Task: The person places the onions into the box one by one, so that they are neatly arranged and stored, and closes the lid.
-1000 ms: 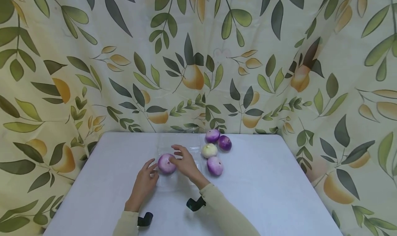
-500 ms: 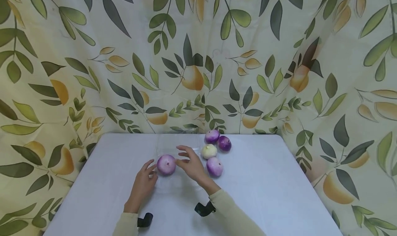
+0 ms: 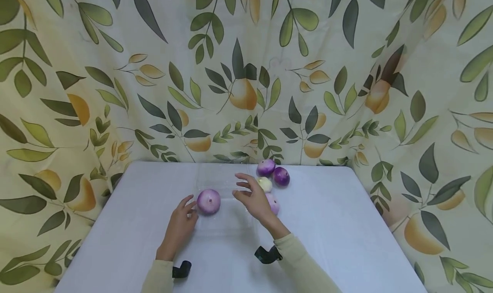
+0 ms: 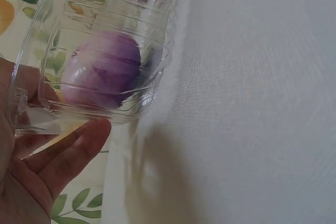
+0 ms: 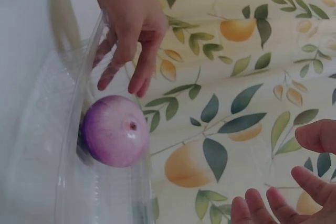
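A big light-purple onion (image 3: 209,201) sits at the left in a clear plastic container (image 3: 231,224). My left hand (image 3: 178,224) holds that container at its left side. In the left wrist view its fingers lie on both sides of the clear wall (image 4: 68,109), close to the onion (image 4: 102,69). My right hand (image 3: 257,199) hovers over the container's right side, fingers spread, holding nothing. From the right wrist view, a gap shows between the right hand's fingers (image 5: 281,205) and the onion (image 5: 116,132).
Right of the container, on the white-covered table (image 3: 327,233), are a light-purple onion (image 3: 266,167), a dark purple onion (image 3: 281,176), a whitish onion (image 3: 264,184) and a pale purple onion (image 3: 273,204) partly behind my right hand. A leaf-patterned curtain (image 3: 161,126) hangs behind the table.
My right hand has let go of the big onion and drawn away to the right, now overlapping the nearer loose onions. The left hand and the big onion have stayed put.
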